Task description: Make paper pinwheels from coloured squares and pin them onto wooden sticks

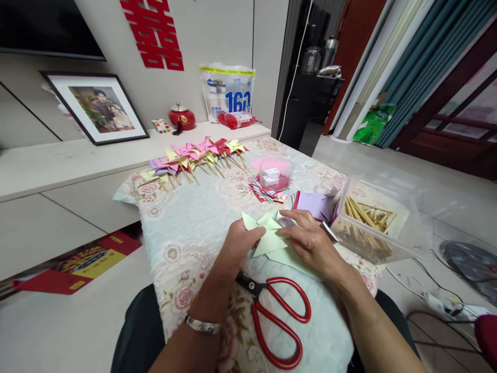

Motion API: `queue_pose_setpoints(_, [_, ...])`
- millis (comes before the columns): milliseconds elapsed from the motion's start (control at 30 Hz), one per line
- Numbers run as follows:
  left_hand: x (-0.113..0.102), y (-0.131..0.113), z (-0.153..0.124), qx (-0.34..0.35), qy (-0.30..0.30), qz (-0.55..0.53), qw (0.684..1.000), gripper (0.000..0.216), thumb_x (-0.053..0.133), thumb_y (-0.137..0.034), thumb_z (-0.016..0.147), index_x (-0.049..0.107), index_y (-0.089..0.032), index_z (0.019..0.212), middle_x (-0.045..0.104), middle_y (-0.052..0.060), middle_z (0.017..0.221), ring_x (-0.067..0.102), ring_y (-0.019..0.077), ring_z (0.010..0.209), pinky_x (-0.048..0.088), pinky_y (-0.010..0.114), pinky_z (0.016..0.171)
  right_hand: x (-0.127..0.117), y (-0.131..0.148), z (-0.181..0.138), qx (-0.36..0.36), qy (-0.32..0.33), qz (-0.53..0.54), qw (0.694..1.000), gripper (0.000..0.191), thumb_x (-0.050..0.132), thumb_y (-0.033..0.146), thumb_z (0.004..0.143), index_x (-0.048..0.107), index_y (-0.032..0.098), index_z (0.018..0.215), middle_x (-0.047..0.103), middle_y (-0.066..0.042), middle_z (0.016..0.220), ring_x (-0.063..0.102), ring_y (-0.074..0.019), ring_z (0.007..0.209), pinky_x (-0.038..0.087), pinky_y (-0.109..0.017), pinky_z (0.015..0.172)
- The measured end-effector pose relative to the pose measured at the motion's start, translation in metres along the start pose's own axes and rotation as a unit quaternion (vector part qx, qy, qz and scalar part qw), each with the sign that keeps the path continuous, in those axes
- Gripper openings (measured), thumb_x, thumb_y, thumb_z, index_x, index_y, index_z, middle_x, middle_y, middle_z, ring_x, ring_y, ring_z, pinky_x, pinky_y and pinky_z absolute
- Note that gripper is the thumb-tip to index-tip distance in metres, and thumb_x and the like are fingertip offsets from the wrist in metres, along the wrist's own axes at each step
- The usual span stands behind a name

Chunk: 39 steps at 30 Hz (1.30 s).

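Note:
My left hand [244, 239] pinches a pale green paper pinwheel [271, 240] with folded blades, thumb pressed on its middle. My right hand [310, 238] is at the pinwheel's right side, its fingers bent and apart over a small clear object [286, 221] that is partly hidden. Whether those fingertips touch the paper or the clear object I cannot tell. More green paper [289, 256] lies beneath the pinwheel and my right hand. Just in front of my hands, scissors with red handles [277, 318] lie on the flowered tablecloth [174, 223].
Several finished pinwheels [194, 155] lie at the table's far left. A round clear tub [276, 173] stands on patterned paper [264, 194], near purple sheets [313, 204]. On the right, a plastic box [361, 235] holds wooden sticks [365, 212]. A white cabinet [73, 166] borders the far side.

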State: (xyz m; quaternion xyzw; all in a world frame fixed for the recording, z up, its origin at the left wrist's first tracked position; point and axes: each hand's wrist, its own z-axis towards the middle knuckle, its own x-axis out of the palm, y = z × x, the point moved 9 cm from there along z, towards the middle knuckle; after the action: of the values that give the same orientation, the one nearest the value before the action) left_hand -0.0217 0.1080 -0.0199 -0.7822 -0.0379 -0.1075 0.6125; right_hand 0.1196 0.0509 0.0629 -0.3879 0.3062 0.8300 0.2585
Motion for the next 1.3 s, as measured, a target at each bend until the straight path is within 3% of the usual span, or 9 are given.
queue_pose_setpoints(233, [0.002,0.003,-0.002,-0.029,0.012,-0.030,0.999,0.022,0.073,-0.023,0.055,0.063,-0.014,0.073,0.061,-0.002,0.059,0.050,0.0105,0.050,0.038,0.022,0.049,-0.001,0.001,0.000,-0.006,0.019,0.024,1.000,0.042,0.050,-0.001,0.087,0.067,0.025,0.115,0.049,-0.012,0.147,0.045,-0.0295,0.131,0.046,-0.055,0.102])
queue_pose_setpoints(467, [0.005,0.001,-0.005,-0.044,0.013,-0.051,0.998,0.020,0.074,-0.022,0.053,0.063,-0.015,0.069,0.060,-0.004,0.057,0.050,0.0103,0.048,0.040,0.022,0.048,0.007,0.001,-0.001,0.009,0.063,0.031,0.998,0.053,0.055,-0.003,0.078,0.064,0.026,0.122,0.040,-0.009,0.155,0.039,-0.0310,0.137,0.039,-0.058,0.108])
queue_pose_setpoints(600, [0.005,0.003,-0.004,-0.048,0.013,-0.053,0.997,0.020,0.074,-0.022,0.053,0.063,-0.015,0.068,0.058,-0.004,0.055,0.049,0.0101,0.048,0.039,0.022,0.047,0.007,0.001,-0.001,0.015,0.068,0.034,0.997,0.051,0.057,-0.001,0.079,0.065,0.024,0.122,0.039,-0.011,0.156,0.037,-0.0316,0.138,0.038,-0.059,0.108])
queue_pose_setpoints(800, [0.004,0.005,-0.003,-0.047,0.012,-0.042,0.998,0.022,0.073,-0.022,0.053,0.064,-0.014,0.072,0.060,-0.003,0.058,0.051,0.0109,0.049,0.039,0.023,0.048,-0.002,0.002,0.002,0.013,0.024,0.038,0.999,0.031,0.058,0.011,0.088,0.069,0.026,0.114,0.046,-0.010,0.151,0.044,-0.0326,0.132,0.043,-0.058,0.104])
queue_pose_setpoints(1067, [0.003,0.006,-0.001,-0.036,0.013,-0.046,0.998,0.022,0.073,-0.021,0.055,0.063,-0.014,0.073,0.057,-0.004,0.057,0.048,0.0100,0.049,0.036,0.022,0.047,0.000,0.003,-0.001,0.011,0.030,-0.006,0.999,0.039,0.056,0.005,0.082,0.068,0.024,0.115,0.047,-0.010,0.150,0.043,-0.0337,0.131,0.042,-0.060,0.104])
queue_pose_setpoints(1167, [0.002,0.005,-0.002,-0.039,0.006,-0.042,0.998,0.020,0.072,-0.020,0.055,0.061,-0.014,0.070,0.054,-0.005,0.055,0.045,0.0085,0.047,0.034,0.021,0.046,0.001,0.003,0.000,0.016,0.039,-0.008,0.999,0.029,0.061,0.014,0.087,0.067,0.022,0.114,0.050,-0.013,0.147,0.044,-0.0337,0.130,0.041,-0.059,0.105])
queue_pose_setpoints(1300, [0.002,0.006,-0.002,-0.048,0.003,-0.040,0.998,0.020,0.072,-0.021,0.055,0.061,-0.015,0.071,0.056,-0.004,0.057,0.048,0.0099,0.049,0.036,0.022,0.047,0.000,0.000,0.001,0.021,0.020,-0.009,1.000,0.019,0.052,0.016,0.096,0.068,0.021,0.106,0.061,-0.014,0.133,0.052,-0.0301,0.121,0.047,-0.055,0.100])
